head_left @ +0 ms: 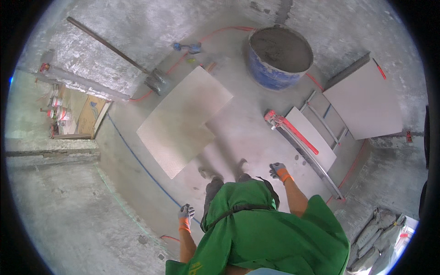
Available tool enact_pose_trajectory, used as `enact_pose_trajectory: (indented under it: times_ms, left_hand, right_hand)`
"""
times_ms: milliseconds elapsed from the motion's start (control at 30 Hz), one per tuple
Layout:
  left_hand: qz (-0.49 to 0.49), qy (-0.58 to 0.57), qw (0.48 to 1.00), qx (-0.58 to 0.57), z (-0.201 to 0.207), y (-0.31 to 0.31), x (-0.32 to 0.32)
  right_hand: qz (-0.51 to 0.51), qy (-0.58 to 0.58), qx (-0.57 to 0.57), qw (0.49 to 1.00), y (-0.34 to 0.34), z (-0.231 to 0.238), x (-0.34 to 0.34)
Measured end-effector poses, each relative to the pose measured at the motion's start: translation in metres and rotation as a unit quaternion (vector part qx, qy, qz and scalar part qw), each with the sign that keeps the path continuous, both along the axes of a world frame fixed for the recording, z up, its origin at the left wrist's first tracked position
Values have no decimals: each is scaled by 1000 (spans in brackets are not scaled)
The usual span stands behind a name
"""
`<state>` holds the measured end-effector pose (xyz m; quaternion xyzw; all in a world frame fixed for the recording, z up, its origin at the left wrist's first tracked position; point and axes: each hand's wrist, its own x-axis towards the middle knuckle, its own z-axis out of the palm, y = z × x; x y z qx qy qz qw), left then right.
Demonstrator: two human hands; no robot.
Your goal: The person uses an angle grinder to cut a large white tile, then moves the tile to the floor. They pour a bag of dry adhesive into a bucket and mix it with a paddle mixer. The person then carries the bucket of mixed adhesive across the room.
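My left hand (186, 212), in a grey work glove with an orange cuff, hangs at my left side with its fingers curled in and nothing seen in it. Held out to my right, my right hand (278, 171) wears the same kind of glove; its fingers are loosely bent and partly apart, with nothing seen in them. Nearest to that hand is a long tile cutter (300, 136) with a red handle, lying on the floor with a pale tile (311, 137) alongside. In front of my feet lie pale tiles (181, 119) with a patterned surface, forming a stepped outline.
A blue tub (271, 73) full of grey mortar stands ahead. A shovel (158, 81) leans at the far left, near a blue tool (187, 47). Large tiles (364, 103) lean at the right wall. Grey bags (373, 240) lie behind right. An orange cable (353, 169) crosses the floor.
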<state>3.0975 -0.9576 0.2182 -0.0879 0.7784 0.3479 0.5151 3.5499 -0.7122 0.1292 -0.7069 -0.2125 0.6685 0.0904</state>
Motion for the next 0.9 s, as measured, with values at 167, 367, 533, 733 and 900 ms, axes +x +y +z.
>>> enact_pose_trajectory:
  times_ms: [167,367,533,733,900]
  left_hand:
    - [-18,-32,999,0,0,4,8]
    - [-32,-35,999,-20,6,-10,16]
    - [-34,-26,999,-16,9,-18,22]
    - [2,-33,999,20,2,-40,34]
    - [29,-26,999,-22,-6,-68,49]
  right_hand:
    - [34,-5,31,999,3,12,-26]
    - [0,0,27,1000,4,12,-15]
    - [-62,21,-41,997,-9,-3,0]
    - [12,29,-24,999,-17,-21,-20]
    - [57,34,-29,997,5,-18,-49]
